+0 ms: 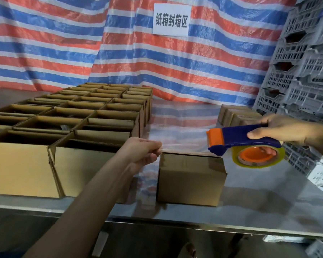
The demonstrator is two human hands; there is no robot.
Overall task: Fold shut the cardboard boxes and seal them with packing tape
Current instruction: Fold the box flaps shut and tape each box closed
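A small cardboard box (191, 178) with its flaps folded down stands on the steel table (259, 207) in front of me. My left hand (143, 152) pinches the free end of clear packing tape (185, 146) at the box's top left edge. The strip runs across above the box top to a blue and orange tape dispenser (239, 139). My right hand (285, 131) grips the dispenser's handle, a little above and to the right of the box. A yellowish tape roll (257, 156) sits in the dispenser.
Several rows of open cardboard boxes (78, 116) fill the left half of the table. A few closed boxes (237, 113) stand at the back right. Grey plastic crates (302, 62) are stacked on the right. A striped tarp with a paper sign (172, 19) hangs behind.
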